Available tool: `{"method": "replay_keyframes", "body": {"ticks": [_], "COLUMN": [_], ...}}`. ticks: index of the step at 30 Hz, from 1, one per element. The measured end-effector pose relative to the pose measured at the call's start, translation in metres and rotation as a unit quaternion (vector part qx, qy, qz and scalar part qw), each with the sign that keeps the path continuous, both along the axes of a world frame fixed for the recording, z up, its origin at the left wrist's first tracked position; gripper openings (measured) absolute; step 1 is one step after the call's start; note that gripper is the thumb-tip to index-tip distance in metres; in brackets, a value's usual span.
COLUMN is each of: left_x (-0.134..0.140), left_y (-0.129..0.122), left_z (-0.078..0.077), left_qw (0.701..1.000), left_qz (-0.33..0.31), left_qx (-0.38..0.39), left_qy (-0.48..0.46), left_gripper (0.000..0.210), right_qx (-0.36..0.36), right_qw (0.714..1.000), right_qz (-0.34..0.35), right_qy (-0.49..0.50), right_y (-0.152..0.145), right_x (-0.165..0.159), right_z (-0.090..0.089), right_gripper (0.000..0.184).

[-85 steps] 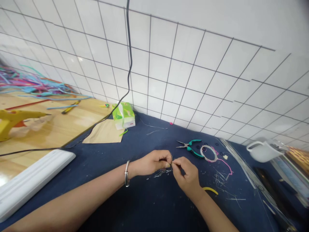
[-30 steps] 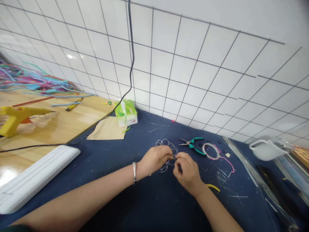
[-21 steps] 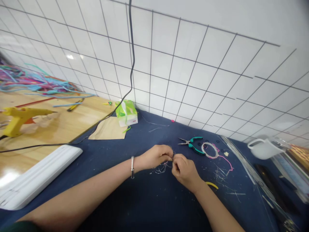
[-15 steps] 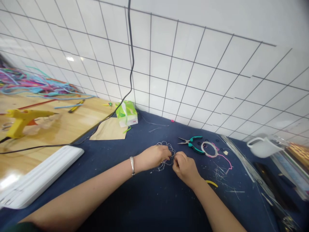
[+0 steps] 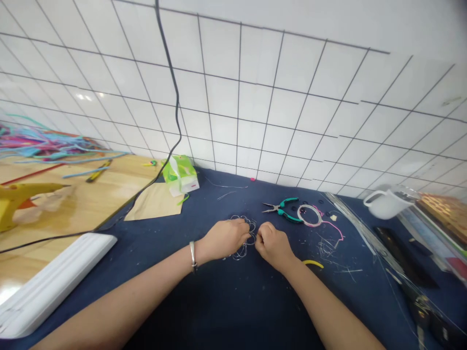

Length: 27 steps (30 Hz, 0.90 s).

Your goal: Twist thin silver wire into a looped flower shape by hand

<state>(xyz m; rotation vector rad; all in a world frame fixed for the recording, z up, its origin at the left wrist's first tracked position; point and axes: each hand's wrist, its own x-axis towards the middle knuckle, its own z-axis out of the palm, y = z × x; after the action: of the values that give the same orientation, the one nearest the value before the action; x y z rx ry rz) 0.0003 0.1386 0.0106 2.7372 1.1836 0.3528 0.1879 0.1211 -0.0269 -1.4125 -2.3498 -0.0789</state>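
Note:
A flower-like piece of looped silver wire (image 5: 240, 253) lies on the dark blue table cover, several of its round loops showing around my fingers. My left hand (image 5: 226, 239) comes over it from the left, fingers closed on the wire loops. On the right side, my right hand (image 5: 274, 247) is closed in a pinch at the edge of the loops; what sits between those fingertips is too small to make out. Green-handled pliers (image 5: 288, 214) lie just beyond my right hand, jaws pointing left. Beside them rests a whitish ring-shaped coil (image 5: 310, 222).
Wire scraps (image 5: 326, 247) and a yellow curved piece (image 5: 313, 263) lie to the right, near long clear strips and a white mug (image 5: 386, 204). At left are a tissue pack (image 5: 182, 175), a white bar-shaped device (image 5: 58, 287), a yellow glue gun (image 5: 22, 199) and a black cable (image 5: 171, 73).
The camera view has turned slightly, so the scene sits further left. Both hands stay at the wire loops, with the fingers shifted only a little.

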Motion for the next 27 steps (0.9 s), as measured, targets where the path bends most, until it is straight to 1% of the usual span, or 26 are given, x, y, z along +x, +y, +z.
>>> {"method": "replay_keyframes", "body": {"ticks": [4, 7, 8, 10, 12, 14, 16, 18, 20, 23, 27], "left_x": [0.003, 0.006, 0.007, 0.007, 0.006, 0.004, 0.002, 0.001, 0.000, 0.002, 0.005], "left_y": [0.004, 0.003, 0.001, -0.001, -0.002, -0.002, 0.000, 0.002, 0.005, 0.006, 0.005], "left_z": [0.002, 0.006, 0.007, 0.009, 0.010, 0.010, 0.009, 0.010, 0.010, 0.009, 0.009], "left_qw": [0.993, 0.972, 0.962, 0.941, 0.917, 0.898, 0.891, 0.894, 0.898, 0.895, 0.870], "left_qz": [-0.018, -0.068, -0.084, -0.099, -0.085, -0.054, -0.015, 0.023, 0.040, 0.014, -0.035], "left_qx": [-0.048, -0.092, -0.118, -0.195, -0.280, -0.333, -0.339, -0.329, -0.327, -0.345, -0.384], "left_qy": [-0.107, -0.206, -0.230, -0.257, -0.270, -0.284, -0.301, -0.302, -0.292, -0.282, -0.309], "left_gripper": [0.022, 0.024, 0.025, 0.025, 0.025, 0.029, 0.034, 0.036, 0.036, 0.034, 0.028], "right_qx": [-0.019, -0.031, -0.034, -0.039, -0.042, -0.043, -0.040, -0.035, -0.033, -0.034, -0.034], "right_qw": [0.999, 0.998, 0.997, 0.996, 0.994, 0.992, 0.990, 0.987, 0.983, 0.978, 0.971], "right_qz": [-0.005, -0.006, -0.006, -0.005, -0.003, -0.004, -0.009, -0.013, -0.009, 0.015, 0.038], "right_qy": [0.031, 0.059, 0.068, 0.086, 0.103, 0.120, 0.138, 0.158, 0.178, 0.204, 0.232], "right_y": [0.000, 0.000, 0.000, 0.001, 0.001, 0.002, 0.003, 0.003, 0.002, -0.001, -0.003], "right_x": [0.002, 0.002, 0.002, 0.002, 0.003, 0.005, 0.007, 0.009, 0.008, 0.004, -0.002], "right_z": [-0.002, -0.004, -0.005, -0.005, -0.005, -0.003, -0.001, 0.001, 0.004, 0.007, 0.010], "right_gripper": [0.002, 0.004, 0.005, 0.006, 0.007, 0.008, 0.009, 0.010, 0.011, 0.013, 0.015]}}
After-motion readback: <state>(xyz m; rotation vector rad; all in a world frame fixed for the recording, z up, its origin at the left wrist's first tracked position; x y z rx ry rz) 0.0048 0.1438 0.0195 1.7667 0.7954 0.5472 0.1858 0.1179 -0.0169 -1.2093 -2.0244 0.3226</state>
